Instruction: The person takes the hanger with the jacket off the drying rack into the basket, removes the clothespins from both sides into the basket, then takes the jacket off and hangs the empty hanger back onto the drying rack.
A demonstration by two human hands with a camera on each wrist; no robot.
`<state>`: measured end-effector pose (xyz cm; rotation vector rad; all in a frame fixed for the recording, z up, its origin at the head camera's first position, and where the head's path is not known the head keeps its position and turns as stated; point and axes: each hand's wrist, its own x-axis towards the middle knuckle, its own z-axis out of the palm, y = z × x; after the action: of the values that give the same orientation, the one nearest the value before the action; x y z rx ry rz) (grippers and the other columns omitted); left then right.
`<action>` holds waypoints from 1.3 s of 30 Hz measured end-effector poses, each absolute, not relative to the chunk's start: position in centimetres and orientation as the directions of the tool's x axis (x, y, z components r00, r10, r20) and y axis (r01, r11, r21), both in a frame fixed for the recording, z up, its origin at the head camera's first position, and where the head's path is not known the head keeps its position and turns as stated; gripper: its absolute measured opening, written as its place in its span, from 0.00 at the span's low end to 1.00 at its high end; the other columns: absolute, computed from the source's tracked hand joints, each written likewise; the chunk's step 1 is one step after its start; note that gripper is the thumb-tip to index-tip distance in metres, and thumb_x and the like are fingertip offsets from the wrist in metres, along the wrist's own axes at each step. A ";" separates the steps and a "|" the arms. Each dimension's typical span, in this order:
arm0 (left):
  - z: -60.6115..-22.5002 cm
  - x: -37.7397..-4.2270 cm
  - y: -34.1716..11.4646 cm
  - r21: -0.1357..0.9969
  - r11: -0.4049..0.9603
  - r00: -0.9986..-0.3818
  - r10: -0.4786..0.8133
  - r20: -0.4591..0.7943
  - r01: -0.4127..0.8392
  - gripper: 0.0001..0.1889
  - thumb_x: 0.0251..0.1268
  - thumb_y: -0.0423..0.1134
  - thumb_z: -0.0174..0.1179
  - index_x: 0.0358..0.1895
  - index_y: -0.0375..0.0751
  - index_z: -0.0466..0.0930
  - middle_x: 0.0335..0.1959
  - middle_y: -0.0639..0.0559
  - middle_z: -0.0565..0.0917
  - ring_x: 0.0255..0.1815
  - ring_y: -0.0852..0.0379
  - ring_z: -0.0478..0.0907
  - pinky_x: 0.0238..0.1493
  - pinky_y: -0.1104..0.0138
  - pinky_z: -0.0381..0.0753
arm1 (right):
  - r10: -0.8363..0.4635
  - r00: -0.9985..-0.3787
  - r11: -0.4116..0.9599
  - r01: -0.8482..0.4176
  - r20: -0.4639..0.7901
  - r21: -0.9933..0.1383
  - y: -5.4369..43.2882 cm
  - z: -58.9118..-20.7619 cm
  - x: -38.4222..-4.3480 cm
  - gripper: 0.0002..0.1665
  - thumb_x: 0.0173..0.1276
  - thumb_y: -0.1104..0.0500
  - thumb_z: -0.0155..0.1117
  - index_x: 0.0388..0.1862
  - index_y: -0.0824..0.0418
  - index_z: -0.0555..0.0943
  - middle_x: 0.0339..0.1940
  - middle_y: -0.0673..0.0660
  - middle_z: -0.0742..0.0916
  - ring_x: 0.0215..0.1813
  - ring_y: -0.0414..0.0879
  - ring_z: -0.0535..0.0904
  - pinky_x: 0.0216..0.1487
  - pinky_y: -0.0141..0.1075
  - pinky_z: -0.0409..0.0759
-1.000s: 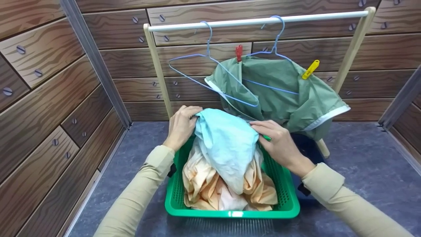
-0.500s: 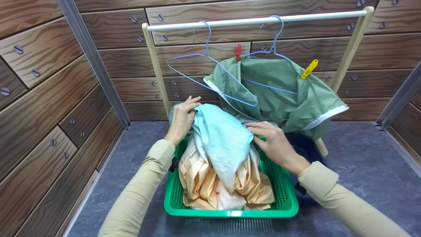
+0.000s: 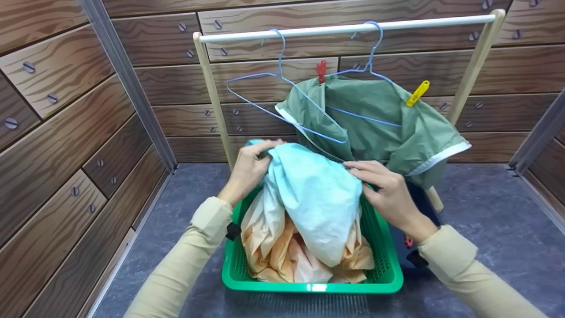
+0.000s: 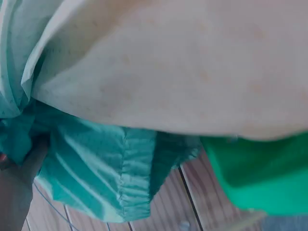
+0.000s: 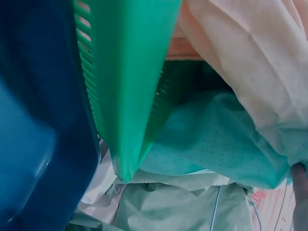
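Note:
A garment (image 3: 315, 190) fades from light blue at the top through white to orange folds lying in the green basket (image 3: 247, 285). My left hand (image 3: 248, 171) pinches its upper left part, and my right hand (image 3: 392, 196) pinches the upper right, so the blue part is spread between them above the basket. In the left wrist view a teal sleeve (image 4: 91, 163) with a gathered cuff hangs beside the left hand (image 4: 19, 192). In the right wrist view a fingertip (image 5: 301, 185) of the right hand is at the teal cloth's edge.
Behind, a rack with a white bar (image 3: 423, 24) carries a bare blue hanger (image 3: 251, 76) and a green garment (image 3: 366, 95) on another hanger, with a red clothespin (image 3: 321, 72) and a yellow clothespin (image 3: 417, 93). A dark blue bin (image 5: 33, 125) stands right of the basket.
Half a second ago both hands were slightly further left and closer together. The right hand has moved right, and the blue cloth is spread wider between the hands.

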<state>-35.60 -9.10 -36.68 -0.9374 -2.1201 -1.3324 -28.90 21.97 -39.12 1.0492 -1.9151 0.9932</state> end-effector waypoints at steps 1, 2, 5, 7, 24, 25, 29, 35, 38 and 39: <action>-36.6 -35.2 -9.1 0.613 0.294 -0.680 0.326 0.657 0.734 0.14 0.70 0.27 0.54 0.49 0.44 0.87 0.49 0.54 0.86 0.52 0.60 0.80 0.55 0.66 0.75 | -0.339 -0.397 0.356 -0.893 0.853 -0.275 21.9 -38.8 -28.4 0.24 0.54 0.85 0.64 0.46 0.67 0.87 0.50 0.64 0.86 0.53 0.59 0.80 0.57 0.31 0.74; -36.7 -34.8 -9.0 0.635 0.293 -0.699 0.351 0.624 0.714 0.14 0.70 0.28 0.53 0.48 0.47 0.87 0.47 0.57 0.86 0.50 0.62 0.80 0.54 0.65 0.76 | -0.353 -0.396 0.338 -0.899 0.848 -0.278 21.9 -38.6 -27.9 0.24 0.53 0.85 0.64 0.45 0.68 0.87 0.49 0.65 0.86 0.53 0.60 0.79 0.58 0.32 0.74; -36.9 -34.1 -9.0 0.708 0.265 -0.737 0.435 0.518 0.654 0.14 0.72 0.29 0.51 0.44 0.51 0.85 0.43 0.59 0.84 0.44 0.60 0.78 0.49 0.62 0.76 | -0.389 -0.437 0.308 -0.891 0.811 -0.332 22.3 -38.6 -27.0 0.23 0.53 0.84 0.65 0.45 0.68 0.87 0.47 0.65 0.87 0.55 0.61 0.78 0.60 0.33 0.72; -37.3 -33.8 -9.1 0.762 0.234 -0.755 0.477 0.451 0.604 0.13 0.74 0.30 0.50 0.42 0.49 0.84 0.41 0.56 0.84 0.41 0.57 0.77 0.47 0.61 0.76 | -0.399 -0.518 0.295 -0.854 0.756 -0.429 22.8 -39.0 -26.6 0.22 0.56 0.82 0.65 0.47 0.66 0.87 0.49 0.64 0.87 0.59 0.58 0.76 0.62 0.33 0.71; -41.2 -32.8 -10.3 0.728 0.617 -0.928 0.364 0.075 0.300 0.22 0.67 0.27 0.54 0.17 0.45 0.56 0.15 0.56 0.52 0.17 0.59 0.48 0.24 0.67 0.54 | -0.265 -0.952 0.384 -0.248 0.151 -0.889 24.1 -44.1 -28.3 0.11 0.74 0.66 0.54 0.50 0.65 0.80 0.32 0.58 0.87 0.29 0.45 0.78 0.37 0.35 0.77; -41.3 -32.8 -10.3 0.709 0.638 -0.928 0.368 0.062 0.300 0.21 0.67 0.26 0.54 0.17 0.45 0.57 0.15 0.56 0.52 0.17 0.59 0.48 0.24 0.67 0.54 | -0.250 -0.956 0.427 -0.248 0.150 -0.869 24.0 -44.2 -28.5 0.12 0.72 0.68 0.53 0.49 0.65 0.80 0.31 0.58 0.87 0.26 0.45 0.76 0.35 0.36 0.76; -41.5 -33.0 -10.4 0.616 0.719 -0.924 0.381 0.037 0.321 0.17 0.63 0.25 0.56 0.18 0.45 0.66 0.15 0.57 0.55 0.17 0.58 0.50 0.23 0.66 0.54 | -0.195 -0.963 0.632 -0.268 0.186 -0.727 23.6 -44.7 -28.8 0.14 0.64 0.70 0.56 0.46 0.60 0.80 0.36 0.57 0.87 0.31 0.48 0.78 0.38 0.41 0.75; -41.7 -33.7 -10.0 0.430 0.817 -0.917 0.393 0.071 0.384 0.09 0.57 0.21 0.54 0.26 0.38 0.73 0.19 0.50 0.67 0.22 0.54 0.62 0.27 0.63 0.62 | -0.239 -0.908 0.787 -0.389 0.346 -0.478 22.9 -45.6 -29.1 0.11 0.62 0.67 0.67 0.43 0.58 0.81 0.36 0.55 0.86 0.39 0.51 0.81 0.39 0.48 0.78; -41.8 -34.0 -9.5 0.308 0.859 -0.912 0.393 0.117 0.409 0.14 0.58 0.23 0.54 0.48 0.32 0.76 0.40 0.38 0.77 0.38 0.44 0.75 0.38 0.57 0.75 | -0.280 -0.833 0.837 -0.455 0.477 -0.303 22.8 -46.1 -29.5 0.19 0.55 0.67 0.73 0.46 0.60 0.81 0.40 0.57 0.84 0.43 0.54 0.77 0.39 0.49 0.76; -41.8 -34.1 -9.3 0.269 0.872 -0.913 0.388 0.128 0.409 0.19 0.60 0.24 0.55 0.56 0.32 0.73 0.48 0.35 0.75 0.45 0.40 0.75 0.44 0.52 0.76 | -0.278 -0.813 0.853 -0.454 0.512 -0.258 22.9 -46.2 -29.7 0.25 0.52 0.67 0.75 0.50 0.62 0.80 0.45 0.59 0.83 0.47 0.57 0.76 0.41 0.51 0.75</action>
<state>-34.12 -9.34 -41.81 -0.6335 -2.9721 -0.4507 -29.66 22.88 -46.23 0.5384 -2.5618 0.5152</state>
